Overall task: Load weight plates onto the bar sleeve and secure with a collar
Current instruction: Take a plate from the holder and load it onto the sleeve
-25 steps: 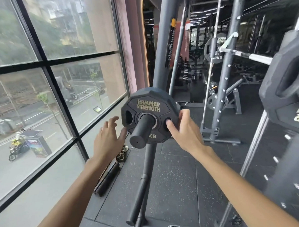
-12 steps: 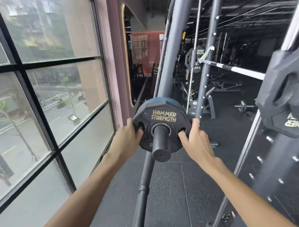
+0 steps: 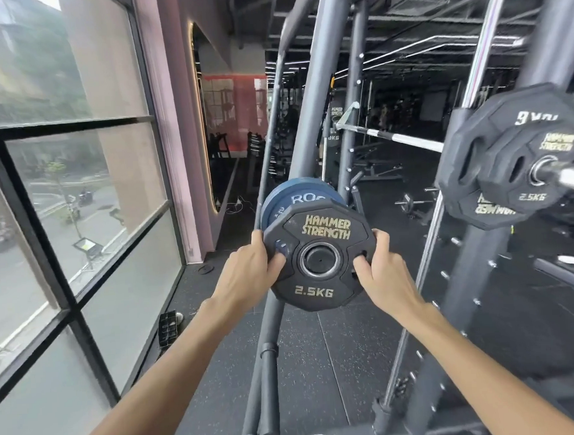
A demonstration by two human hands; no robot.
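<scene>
Both hands grip the black many-sided rubber weight plate lettered HAMMER STRENGTH and 2.5KG in gold [image 3: 317, 255], which sits in the middle of the view. The left hand [image 3: 248, 273] is clenched on the plate's left edge, thumb hooked into the left grip slot and the other fingers curled round behind the rim. The right hand [image 3: 381, 272] grasps the right edge likewise, with fingertips pressed into the right slot. The plate's steel-ringed centre hole is filled by the dark round end of the bar sleeve [image 3: 319, 259], seen end-on, so the plate is on the sleeve. How far along the sleeve it sits is hard to judge from this angle. Just behind it, on the far side, stands a larger blue round bumper plate with white letters [image 3: 291, 197], partly hidden by the black one.

To the right and nearer the camera, a shiny steel peg [image 3: 570, 177] carries another small black 2.5KG plate [image 3: 527, 177] in front of a larger black plate [image 3: 467, 163]. Grey steel rack uprights [image 3: 310, 111] rise behind the hands. A silver barbell [image 3: 404, 139] lies across the rack farther back. Tall black-framed windows [image 3: 67, 181] fill the left side, above dark speckled rubber flooring [image 3: 318, 354].
</scene>
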